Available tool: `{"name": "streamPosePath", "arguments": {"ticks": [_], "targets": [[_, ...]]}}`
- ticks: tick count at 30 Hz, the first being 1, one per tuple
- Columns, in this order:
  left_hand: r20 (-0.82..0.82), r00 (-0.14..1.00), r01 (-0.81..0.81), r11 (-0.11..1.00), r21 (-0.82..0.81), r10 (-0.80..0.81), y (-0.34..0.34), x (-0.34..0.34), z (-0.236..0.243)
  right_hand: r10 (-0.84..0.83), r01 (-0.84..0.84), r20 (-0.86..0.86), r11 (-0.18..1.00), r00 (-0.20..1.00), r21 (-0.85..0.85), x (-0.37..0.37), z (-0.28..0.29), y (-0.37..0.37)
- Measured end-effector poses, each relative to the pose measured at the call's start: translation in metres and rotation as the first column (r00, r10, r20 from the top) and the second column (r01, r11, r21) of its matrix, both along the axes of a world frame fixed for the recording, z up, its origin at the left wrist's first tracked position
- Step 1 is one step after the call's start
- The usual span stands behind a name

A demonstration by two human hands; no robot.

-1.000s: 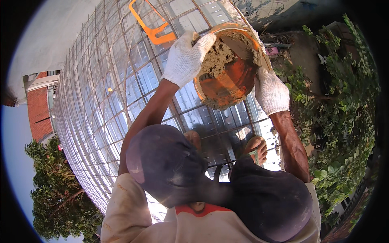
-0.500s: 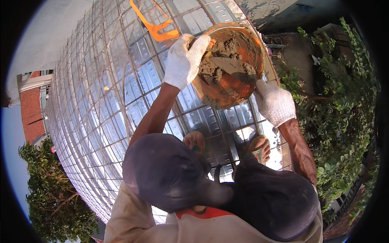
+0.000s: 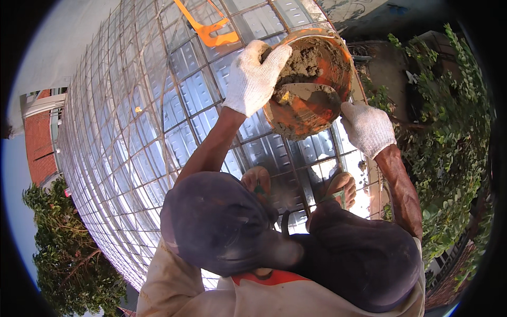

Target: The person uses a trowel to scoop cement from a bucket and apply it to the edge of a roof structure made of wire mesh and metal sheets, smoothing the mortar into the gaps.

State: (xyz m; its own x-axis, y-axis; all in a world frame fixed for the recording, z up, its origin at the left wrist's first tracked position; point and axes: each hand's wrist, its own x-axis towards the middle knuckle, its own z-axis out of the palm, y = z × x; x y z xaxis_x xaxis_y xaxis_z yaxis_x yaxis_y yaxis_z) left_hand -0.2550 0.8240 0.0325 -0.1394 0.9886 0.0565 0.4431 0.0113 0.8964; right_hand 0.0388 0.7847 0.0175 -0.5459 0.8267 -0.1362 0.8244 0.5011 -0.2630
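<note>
A round orange bucket point(image 3: 317, 124), its walls smeared with wet grey-brown mortar point(image 3: 303, 61), is tilted so that its inside faces me. My left hand point(image 3: 253, 79), in a white knitted glove, grips the bucket at its left rim. On the lower right rim, my right hand point(image 3: 369, 127), gloved the same way, has its fingertips closed against the edge. A smooth mortar-coloured shape point(image 3: 322, 95) lies across the inside; I cannot tell whether it is a tool or caked mortar. The undersides of both hands' grips are hidden.
Shiny ribbed metal decking point(image 3: 185, 105) lies under a grid of thin steel bars. An orange-framed hacksaw point(image 3: 219, 38) rests beyond my left hand. My sandalled feet point(image 3: 340, 190) stand near the deck's right edge point(image 3: 375, 195), with leafy branches point(image 3: 438, 142) beyond it.
Both hands and the bucket have shifted right and slightly farther away in the picture. The mortar inside looks different, with more orange wall showing on the near side.
</note>
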Motion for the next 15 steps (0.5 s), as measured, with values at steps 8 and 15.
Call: {"name": "streamPosePath", "arguments": {"ticks": [8, 15], "targets": [[-0.073, 0.997, 0.024, 0.999, -0.030, -0.026, -0.001, 0.017, 0.012, -0.012, 0.035, 0.129, 0.985, 0.992, -0.171, -0.003, 0.034, -0.013], [-0.256, 0.962, 0.091, 0.995, -0.040, -0.098, -0.006, 0.011, 0.008, -0.012, 0.018, 0.020, 0.936, 1.000, -0.350, -0.003, 0.014, -0.003]]}}
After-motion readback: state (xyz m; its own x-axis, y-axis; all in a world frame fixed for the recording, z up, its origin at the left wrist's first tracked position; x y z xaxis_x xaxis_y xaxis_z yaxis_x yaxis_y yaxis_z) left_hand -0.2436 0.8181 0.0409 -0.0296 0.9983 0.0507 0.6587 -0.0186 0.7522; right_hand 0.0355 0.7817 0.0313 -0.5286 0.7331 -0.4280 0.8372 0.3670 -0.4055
